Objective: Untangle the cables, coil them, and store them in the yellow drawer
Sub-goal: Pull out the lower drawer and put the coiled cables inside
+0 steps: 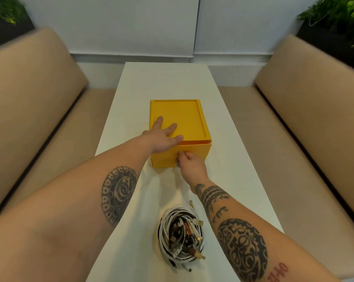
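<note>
One drawer [192,119], left hand [164,139] atop, right hand [190,163] pinching; one cable tangle [181,233].

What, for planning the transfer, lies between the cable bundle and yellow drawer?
Head view: bare white table, crossed only by the right hand gripping the yellow drawer.

Centre: yellow drawer [192,119] blocks the middle of the white table [239,169].
Sides: bare strips run past it, left and right.
Near end: cable bundle [181,235] lies well apart.
Flanks: beige benches [40,119].

head view | from above, facing forward-down | near table [229,119]
</note>
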`<action>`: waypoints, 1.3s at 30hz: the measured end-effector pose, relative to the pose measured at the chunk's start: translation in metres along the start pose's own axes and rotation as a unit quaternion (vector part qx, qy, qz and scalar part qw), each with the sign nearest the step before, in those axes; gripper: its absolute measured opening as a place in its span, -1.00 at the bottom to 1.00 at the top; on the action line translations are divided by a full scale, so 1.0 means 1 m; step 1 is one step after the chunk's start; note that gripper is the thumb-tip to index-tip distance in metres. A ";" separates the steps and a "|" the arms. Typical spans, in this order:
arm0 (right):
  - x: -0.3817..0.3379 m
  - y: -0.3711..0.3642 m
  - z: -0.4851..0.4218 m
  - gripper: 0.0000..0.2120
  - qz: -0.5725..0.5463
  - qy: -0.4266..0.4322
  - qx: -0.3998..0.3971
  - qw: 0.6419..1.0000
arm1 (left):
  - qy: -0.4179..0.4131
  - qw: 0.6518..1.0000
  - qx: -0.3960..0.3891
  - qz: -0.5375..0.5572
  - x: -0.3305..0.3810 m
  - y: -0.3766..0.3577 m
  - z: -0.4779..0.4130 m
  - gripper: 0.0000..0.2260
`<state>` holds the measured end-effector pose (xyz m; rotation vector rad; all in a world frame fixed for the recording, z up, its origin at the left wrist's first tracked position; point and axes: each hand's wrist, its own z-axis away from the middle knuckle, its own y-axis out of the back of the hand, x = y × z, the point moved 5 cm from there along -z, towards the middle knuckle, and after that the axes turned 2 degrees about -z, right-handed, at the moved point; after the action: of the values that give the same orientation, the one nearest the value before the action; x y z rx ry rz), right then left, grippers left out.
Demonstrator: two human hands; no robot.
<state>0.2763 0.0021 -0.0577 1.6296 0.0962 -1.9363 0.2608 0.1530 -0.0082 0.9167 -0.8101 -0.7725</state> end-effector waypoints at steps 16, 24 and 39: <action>-0.045 0.029 0.012 -0.79 0.435 0.258 0.119 0.855 | 0.003 0.995 -0.042 0.094 0.006 0.009 0.011 -0.41; -0.047 0.024 0.003 -0.79 0.440 0.206 0.046 0.873 | -0.003 0.998 -0.031 0.057 0.005 0.006 0.008 -0.44; -0.042 0.028 0.022 -0.77 0.403 0.195 0.029 0.894 | -0.007 0.999 -0.017 0.036 -0.002 0.000 -0.003 -0.44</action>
<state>0.2732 -0.0140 -0.0051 1.7003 -0.4236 -0.9807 0.2622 0.1555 -0.0094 0.8483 -0.8346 -0.7281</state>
